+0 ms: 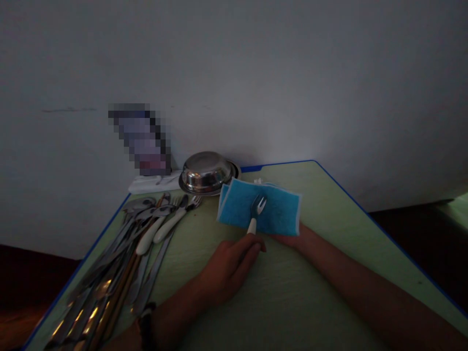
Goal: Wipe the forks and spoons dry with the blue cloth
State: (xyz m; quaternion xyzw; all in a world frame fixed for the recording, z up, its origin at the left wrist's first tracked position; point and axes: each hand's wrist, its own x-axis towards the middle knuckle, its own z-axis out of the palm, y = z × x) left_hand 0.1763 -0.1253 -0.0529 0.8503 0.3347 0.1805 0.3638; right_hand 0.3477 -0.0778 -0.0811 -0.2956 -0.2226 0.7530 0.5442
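Observation:
My left hand [237,265] is closed around the pale handle of a small fork [260,204], its metal tines pointing up and away from me. Behind the tines is a folded blue cloth [280,212] with whitish edges, raised above the table. My right hand [287,240] holds this cloth from below and behind; its fingers are mostly hidden by it. Whether the tines press on the fabric is hard to tell.
A pile of cutlery [135,243] with spoons, forks, knives and chopsticks covers the left side of the green table [329,282]. Upturned metal bowl [206,170] stands by the wall. Left of it, a pixelated upright object [142,139] leans above a white item [153,183].

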